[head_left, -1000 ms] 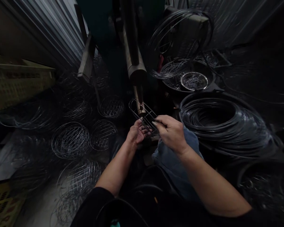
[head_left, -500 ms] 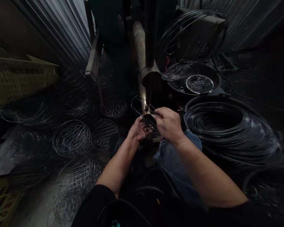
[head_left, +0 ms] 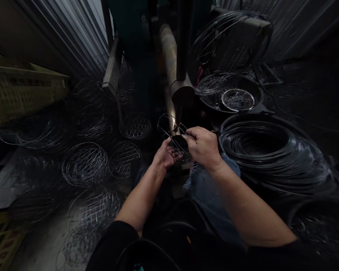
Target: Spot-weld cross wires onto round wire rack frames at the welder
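A wire rack [head_left: 164,132] with a rounded outer loop and cross wires is held tilted at the tip of a machine. My left hand [head_left: 167,154] supports it from below left, thumb on the wire and fingers curled under it. My right hand [head_left: 203,146] pinches the rack's right side between thumb and fingers; a thin wire may be in that pinch, too dark to tell. Between my hands, the machine's upper electrode [head_left: 178,113] points down at the rack, close to the lower metal arm [head_left: 171,107]. Whether the tips touch the wire is unclear.
Round wire racks [head_left: 85,164] lie stacked on the left floor, near a yellow crate [head_left: 1,241]. To the right are a large coil of wire [head_left: 274,160], a black basin [head_left: 258,96] and a metal bowl [head_left: 237,100] of small wire pieces. Blue cloth [head_left: 211,199] lies below my right forearm.
Both hands keep their grip on the rack at the machine tip. My right hand and the rack have shifted very slightly, and the view has moved a little.
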Motion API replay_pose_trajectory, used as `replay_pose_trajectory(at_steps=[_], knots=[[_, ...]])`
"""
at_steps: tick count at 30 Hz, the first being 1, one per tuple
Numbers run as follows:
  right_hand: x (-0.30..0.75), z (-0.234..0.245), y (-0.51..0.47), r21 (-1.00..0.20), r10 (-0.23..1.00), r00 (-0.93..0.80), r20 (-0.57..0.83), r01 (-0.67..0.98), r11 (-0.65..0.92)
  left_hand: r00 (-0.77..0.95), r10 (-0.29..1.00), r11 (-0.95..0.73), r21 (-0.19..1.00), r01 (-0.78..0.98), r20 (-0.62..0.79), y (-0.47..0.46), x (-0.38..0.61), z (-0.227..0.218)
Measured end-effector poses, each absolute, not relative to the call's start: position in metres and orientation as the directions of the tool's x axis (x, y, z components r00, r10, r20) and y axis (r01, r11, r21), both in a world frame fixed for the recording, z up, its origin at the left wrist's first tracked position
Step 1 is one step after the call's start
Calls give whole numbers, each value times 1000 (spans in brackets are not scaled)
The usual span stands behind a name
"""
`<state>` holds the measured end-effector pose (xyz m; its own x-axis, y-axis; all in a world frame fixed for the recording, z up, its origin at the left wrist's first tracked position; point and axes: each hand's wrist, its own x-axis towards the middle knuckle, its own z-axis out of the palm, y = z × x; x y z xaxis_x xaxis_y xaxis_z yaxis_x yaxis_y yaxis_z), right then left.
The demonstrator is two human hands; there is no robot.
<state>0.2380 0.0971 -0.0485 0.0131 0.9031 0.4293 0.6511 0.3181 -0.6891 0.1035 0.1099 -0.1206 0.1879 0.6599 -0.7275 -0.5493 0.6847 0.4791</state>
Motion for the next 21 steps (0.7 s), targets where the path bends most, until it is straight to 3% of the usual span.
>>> replay_pose_trajectory(at_steps=[8, 12, 17, 19, 21], knots=[[233, -40, 98, -730, 936, 70, 345, 647, 221, 154, 710, 678, 607, -414, -687, 109, 106, -122], [248, -38, 94, -857, 974, -25, 223, 471, 208, 60, 800, 593, 771, -234, -597, 103, 100, -133], [292, -76, 71, -997, 998, 25, 50, 62, 48, -141, 960, 251, 966, 57, -241, 87, 82, -152], [305, -95, 61, -999, 998, 65, -24, -29, -22, -152, 986, 96, 978, 187, -68, 86, 79, -163], [311, -106, 55, -994, 994, 80, -68, -86, -61, -123, 974, -130, 911, 392, 192, 90, 80, -175]])
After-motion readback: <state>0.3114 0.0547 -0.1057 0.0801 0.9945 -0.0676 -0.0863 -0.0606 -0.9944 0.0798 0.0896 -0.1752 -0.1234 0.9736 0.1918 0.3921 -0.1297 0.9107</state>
